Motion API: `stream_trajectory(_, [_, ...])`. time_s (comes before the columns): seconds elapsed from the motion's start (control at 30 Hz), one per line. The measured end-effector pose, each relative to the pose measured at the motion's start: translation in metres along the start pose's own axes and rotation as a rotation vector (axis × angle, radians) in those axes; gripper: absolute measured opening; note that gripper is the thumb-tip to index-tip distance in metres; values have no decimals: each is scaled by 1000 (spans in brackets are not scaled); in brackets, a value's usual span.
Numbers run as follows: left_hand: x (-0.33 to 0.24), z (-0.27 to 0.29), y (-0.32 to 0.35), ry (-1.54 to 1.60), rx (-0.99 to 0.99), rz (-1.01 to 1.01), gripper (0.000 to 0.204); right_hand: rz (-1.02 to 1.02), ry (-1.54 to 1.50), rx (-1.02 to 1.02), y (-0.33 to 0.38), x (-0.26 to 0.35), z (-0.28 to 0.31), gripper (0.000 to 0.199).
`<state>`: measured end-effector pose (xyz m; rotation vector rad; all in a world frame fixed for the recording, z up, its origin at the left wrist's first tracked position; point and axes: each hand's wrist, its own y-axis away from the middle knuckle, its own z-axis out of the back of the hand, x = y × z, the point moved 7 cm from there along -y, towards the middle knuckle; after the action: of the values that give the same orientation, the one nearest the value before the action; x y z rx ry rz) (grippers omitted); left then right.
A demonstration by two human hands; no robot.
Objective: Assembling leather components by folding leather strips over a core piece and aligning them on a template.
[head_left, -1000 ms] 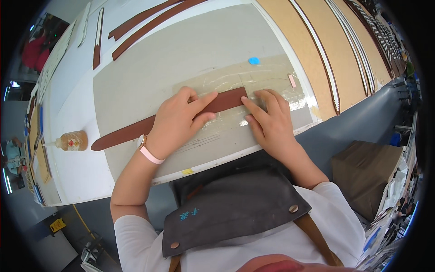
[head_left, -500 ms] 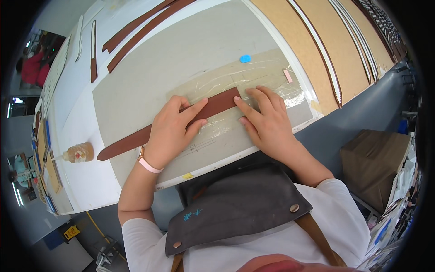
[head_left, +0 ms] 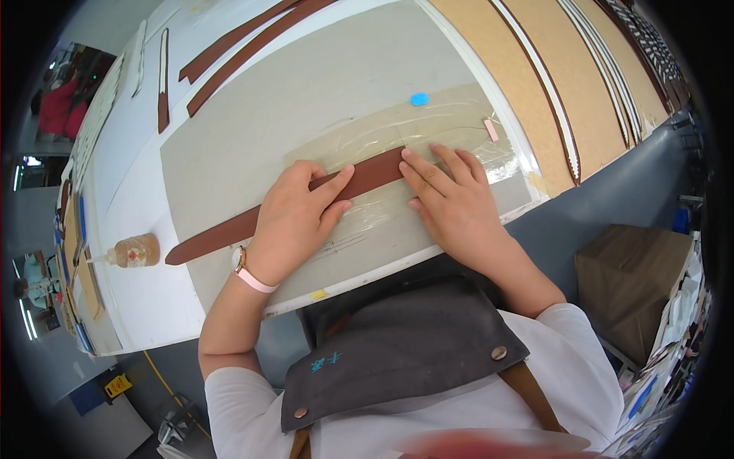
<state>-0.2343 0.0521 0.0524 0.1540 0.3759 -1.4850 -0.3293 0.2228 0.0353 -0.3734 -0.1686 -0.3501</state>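
A long brown leather strip [head_left: 371, 173] lies slantwise across the grey mat [head_left: 229, 164]. Its pointed end is at the left, its square end at the right. My left hand [head_left: 297, 210] straddles the middle of the strip: the index finger rests on it, the thumb is at its near edge, and the other fingers curl at the far side. It holds the strip down. At the square end, my right hand [head_left: 457, 195] has its fingers stretched out, with the index fingertip touching the strip's corner. The thumb of this hand lies on the clear film [head_left: 367, 218] over the mat.
A blue oval piece [head_left: 420, 99] and a small pink block [head_left: 490, 129] lie beyond my right hand. A squeeze bottle of amber liquid [head_left: 138, 251] lies near the strip's pointed end. More brown strips [head_left: 252, 57] lie at the back; white-lined strips [head_left: 544, 80] rest on the tan board [head_left: 497, 57].
My right hand's fingers have drawn closer together and nearer the strip's square end. My left hand keeps its hold. The whole view has shifted slightly.
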Motion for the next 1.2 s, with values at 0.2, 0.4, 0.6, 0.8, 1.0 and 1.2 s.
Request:
stream_trajectory(0.2, [11,13,15,-51,14,-41,37,9,52,118,-1,-2,-1,50])
stream_trajectory(0.4, [16,12,28,-30,-98,-196,31,14,105,148,-2,-1,-3,53])
stream_trajectory(0.6, [14,10,30,-86,-130,-275,36,54,101,125,-14,-3,7,44])
stream_trajectory(0.8, [13,6,33,-172,-108,-303,38,-111,-62,-88,-64,-55,13,31])
stream_trajectory(1.0, [15,6,35,-144,-122,-291,39,-261,9,-2,-92,-87,-7,16])
stream_trajectory(1.2, [17,4,36,-129,-124,-276,37,-212,-66,-78,-92,-79,6,11])
